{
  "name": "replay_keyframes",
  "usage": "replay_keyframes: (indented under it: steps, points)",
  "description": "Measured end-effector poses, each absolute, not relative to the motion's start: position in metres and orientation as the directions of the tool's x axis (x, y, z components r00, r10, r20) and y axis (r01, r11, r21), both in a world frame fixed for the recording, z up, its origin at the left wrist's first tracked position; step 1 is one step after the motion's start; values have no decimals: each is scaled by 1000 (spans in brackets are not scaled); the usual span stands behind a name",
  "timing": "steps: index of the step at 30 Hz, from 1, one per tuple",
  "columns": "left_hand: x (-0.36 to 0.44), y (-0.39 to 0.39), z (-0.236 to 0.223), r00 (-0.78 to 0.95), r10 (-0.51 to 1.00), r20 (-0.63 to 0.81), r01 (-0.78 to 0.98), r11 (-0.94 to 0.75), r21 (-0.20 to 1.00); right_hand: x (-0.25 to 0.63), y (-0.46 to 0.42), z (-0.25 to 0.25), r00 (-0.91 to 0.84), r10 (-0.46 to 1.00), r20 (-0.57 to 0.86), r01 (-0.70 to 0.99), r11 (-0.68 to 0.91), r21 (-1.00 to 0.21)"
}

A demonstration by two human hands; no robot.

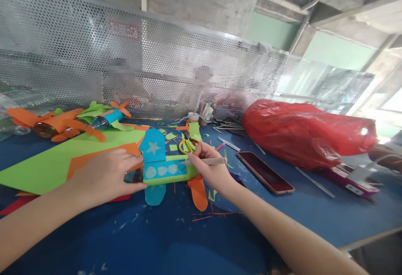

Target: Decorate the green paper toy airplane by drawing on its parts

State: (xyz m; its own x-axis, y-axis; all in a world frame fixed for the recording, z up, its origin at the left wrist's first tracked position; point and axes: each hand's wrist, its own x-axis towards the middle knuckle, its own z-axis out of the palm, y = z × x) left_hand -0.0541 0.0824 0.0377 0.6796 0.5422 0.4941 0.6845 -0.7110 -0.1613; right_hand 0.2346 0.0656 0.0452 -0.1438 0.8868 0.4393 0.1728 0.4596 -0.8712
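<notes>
A toy plane (169, 178) made from a bottle wrapped in green paper lies on the blue table. It has blue paper wings, the upper one (153, 147) with a pale star, and orange paper at its right end. My left hand (109, 174) grips the bottle's bare left end. In my right hand (213, 170) is a light-coloured pen (215, 161), its tip at the right end of a blue strip (166, 169). Along the strip run several round shapes, the left ones filled in pale and the rightmost still blue.
Green and orange paper sheets (40, 157) lie at left, with two more bottle planes (56, 124) behind. Scissors (186, 144) and paper scraps sit beyond my hands. A phone (265, 172), a red plastic bag (301, 130) and a purple box (351, 182) are at right. A perforated metal screen (176, 69) stands behind.
</notes>
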Motion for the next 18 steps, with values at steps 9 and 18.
replay_keyframes:
  steps: [9,18]
  points:
    - [-52,79,42,648,639,414,721,-690,-63,235,67,45,-169,888,428,187,455,-871]
    - [-54,81,38,650,631,424,710,-703,-41,235,66,45,-172,884,434,192,462,-866]
